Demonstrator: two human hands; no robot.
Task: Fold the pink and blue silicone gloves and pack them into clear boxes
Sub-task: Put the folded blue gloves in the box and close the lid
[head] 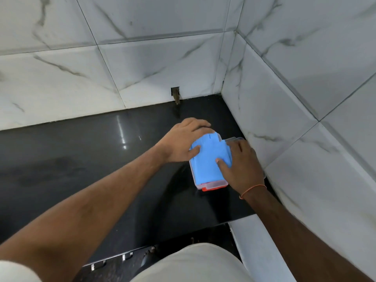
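Glossy black countertop (97, 159), set into a corner of white marble-veined wall tiles (142, 64). Small rectangular cut-out (175, 92) in the back tile, just above the counter line.

Clear box (211, 185) sits on the counter near the right wall, just beside the corner. Orange-red latch or trim shows at its near edge. Its transparent lid (236, 139) appears at the far right side, partly behind the right hand; cannot tell whether it is hinged or loose.

Blue glove (209, 157), folded, lies on top of the open box, filling most of its opening. Finger slits of the glove visible at the far end. A sliver of pink-red shows beneath it at the near edge; cannot tell whether that is a pink glove or part of the box.

Left hand (183, 139): fingers curled over the far-left corner of the glove and box, thumb pressed flat on the blue surface. Grasping the glove's edge.

Right hand (242, 165): fingers extended and fairly straight, thumb tip pressing down on the glove's right side, remaining fingers reaching toward the lid. Nothing clenched. Orange thread (253, 190) round the wrist.

Both forearms bare. Light-coloured clothing (193, 263) at bottom of view.
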